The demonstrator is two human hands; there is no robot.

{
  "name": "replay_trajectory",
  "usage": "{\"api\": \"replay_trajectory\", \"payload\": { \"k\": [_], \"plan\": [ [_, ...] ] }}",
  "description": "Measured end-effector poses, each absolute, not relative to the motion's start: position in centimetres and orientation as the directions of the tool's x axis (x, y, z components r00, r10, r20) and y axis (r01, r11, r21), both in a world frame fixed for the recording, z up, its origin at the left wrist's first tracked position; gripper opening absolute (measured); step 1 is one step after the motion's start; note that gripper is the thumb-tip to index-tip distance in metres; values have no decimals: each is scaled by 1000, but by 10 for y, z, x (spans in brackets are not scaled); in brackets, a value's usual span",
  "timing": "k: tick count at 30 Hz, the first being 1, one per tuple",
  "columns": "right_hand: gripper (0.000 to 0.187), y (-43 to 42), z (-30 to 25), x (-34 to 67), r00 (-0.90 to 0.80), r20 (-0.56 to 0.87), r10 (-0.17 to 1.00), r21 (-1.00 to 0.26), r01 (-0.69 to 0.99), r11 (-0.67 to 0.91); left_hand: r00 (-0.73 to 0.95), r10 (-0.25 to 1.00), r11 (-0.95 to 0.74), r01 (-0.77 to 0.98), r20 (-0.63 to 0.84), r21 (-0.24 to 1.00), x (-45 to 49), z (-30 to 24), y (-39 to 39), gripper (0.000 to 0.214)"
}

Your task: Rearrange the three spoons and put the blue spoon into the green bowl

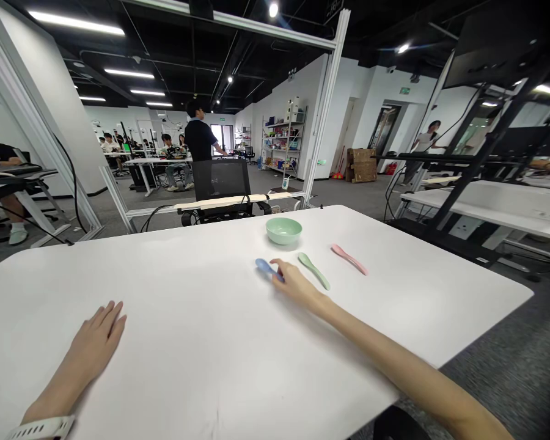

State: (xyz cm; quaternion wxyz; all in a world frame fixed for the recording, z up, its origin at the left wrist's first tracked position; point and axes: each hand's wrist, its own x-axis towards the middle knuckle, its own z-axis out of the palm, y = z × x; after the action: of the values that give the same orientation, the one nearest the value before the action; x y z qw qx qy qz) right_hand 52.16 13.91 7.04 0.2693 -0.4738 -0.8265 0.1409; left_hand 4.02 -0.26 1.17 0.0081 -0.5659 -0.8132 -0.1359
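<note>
- L hand (94, 339) lay open, flat on white table (187, 287), held nothing
- R hand (296, 284) touched blue spoon (266, 267), cannot tell if grasped
- Spoon lay on table, w/ green spoon (314, 271) just right, pink spoon (349, 259) beyond, green bowl (283, 230) ahead

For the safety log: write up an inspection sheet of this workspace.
Surface: white table, rounded corners, no damage visible.
Job's things: green bowl near the far edge; blue spoon, green spoon and pink spoon lying flat in a row nearer the person.
Clutter: chair just past the far edge.
Grippers: right hand, fingers on the blue spoon; left hand flat on the table, holding nothing.
Cables: black cables beyond the far edge, none on the table.
Surroundings: standing person, seated people, shelves, cardboard box.
</note>
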Motion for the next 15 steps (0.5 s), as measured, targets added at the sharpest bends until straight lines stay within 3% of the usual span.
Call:
{"api": "replay_trajectory", "payload": {
  "k": [6,15],
  "plan": [
    [36,224,114,552,-257,428,867,-394,810,435,-371,911,328,917,181,227,41,10,-3,84],
    [38,292,133,547,-192,249,949,-133,964,230,-377,909,334,914,178,233,42,12,-3,84]
  ]
}}
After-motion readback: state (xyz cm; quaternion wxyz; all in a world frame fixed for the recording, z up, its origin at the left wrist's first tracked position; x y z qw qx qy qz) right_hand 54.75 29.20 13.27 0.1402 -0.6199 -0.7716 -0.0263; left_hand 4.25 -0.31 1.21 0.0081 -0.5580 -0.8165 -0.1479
